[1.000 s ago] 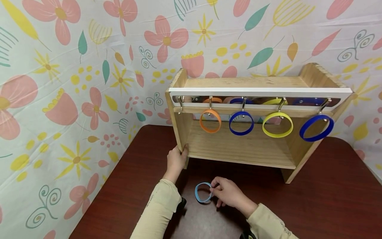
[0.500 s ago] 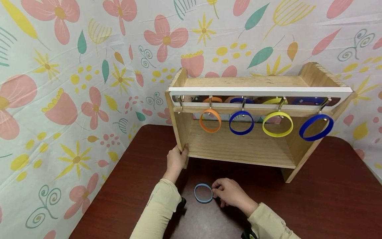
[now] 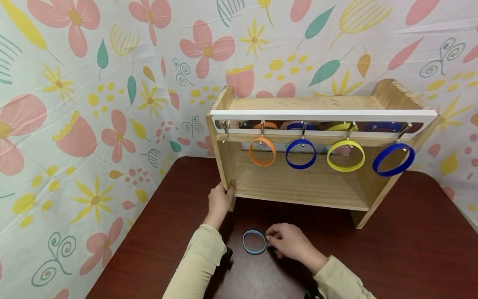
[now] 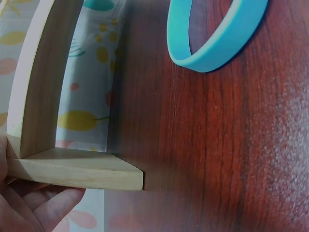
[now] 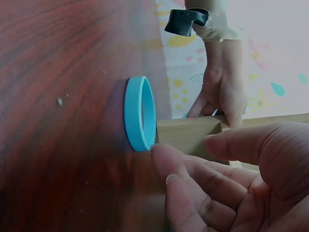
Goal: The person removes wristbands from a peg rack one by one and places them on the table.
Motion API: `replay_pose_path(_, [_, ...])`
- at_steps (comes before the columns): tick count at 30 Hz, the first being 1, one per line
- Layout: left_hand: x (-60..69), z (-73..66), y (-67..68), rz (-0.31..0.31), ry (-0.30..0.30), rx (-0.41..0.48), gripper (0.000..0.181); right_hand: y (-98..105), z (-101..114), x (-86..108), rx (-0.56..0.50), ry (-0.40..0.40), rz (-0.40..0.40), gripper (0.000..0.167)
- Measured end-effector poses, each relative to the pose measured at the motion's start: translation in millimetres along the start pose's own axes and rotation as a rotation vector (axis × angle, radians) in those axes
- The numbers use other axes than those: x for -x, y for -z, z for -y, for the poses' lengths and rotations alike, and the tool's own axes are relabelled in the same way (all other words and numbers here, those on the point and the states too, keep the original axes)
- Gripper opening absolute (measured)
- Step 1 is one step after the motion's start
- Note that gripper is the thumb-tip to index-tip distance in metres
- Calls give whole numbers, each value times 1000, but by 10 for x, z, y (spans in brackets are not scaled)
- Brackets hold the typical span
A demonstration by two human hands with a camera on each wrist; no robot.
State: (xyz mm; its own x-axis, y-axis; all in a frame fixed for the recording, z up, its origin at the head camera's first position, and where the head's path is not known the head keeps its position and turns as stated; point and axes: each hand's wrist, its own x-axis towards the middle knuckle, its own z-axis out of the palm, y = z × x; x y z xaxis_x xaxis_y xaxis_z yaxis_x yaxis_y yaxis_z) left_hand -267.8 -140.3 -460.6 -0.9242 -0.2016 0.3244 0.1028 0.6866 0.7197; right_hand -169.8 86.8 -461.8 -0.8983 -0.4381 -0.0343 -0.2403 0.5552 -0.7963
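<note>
At left, our left hand (image 3: 219,204) keeps a firm grip on the lower side of a wooden rack (image 3: 298,182). Next, a light-blue band (image 5: 133,113) lies on the dark red surface (image 3: 149,249) before the rack, an orange band (image 3: 263,164) hanging beyond it. Just beside the light-blue band, our right hand (image 3: 291,243) has its grip loose and unclosed; we cannot tell whether a fingertip touches. Farther right hang a dark-blue band (image 3: 300,167) and a yellow band (image 3: 346,169).
</note>
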Motion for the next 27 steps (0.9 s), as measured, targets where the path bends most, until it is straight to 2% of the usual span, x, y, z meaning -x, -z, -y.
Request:
replay_pose_path(6, [-2,7,-4,5,0,12,32,93,71,13,-6,29,-19,25])
replay_pose_path(11, [-6,15,-10,5,1,23,31,178,167,26,33,36,-108,27])
replay_pose_path(18, [-6,15,-10,10,6,12,32,285,318,61,-10,42,-211,30])
replay_pose_path(27, [-5,19,-8,19,7,19,31,377,402,62,-8,65,-252,30])
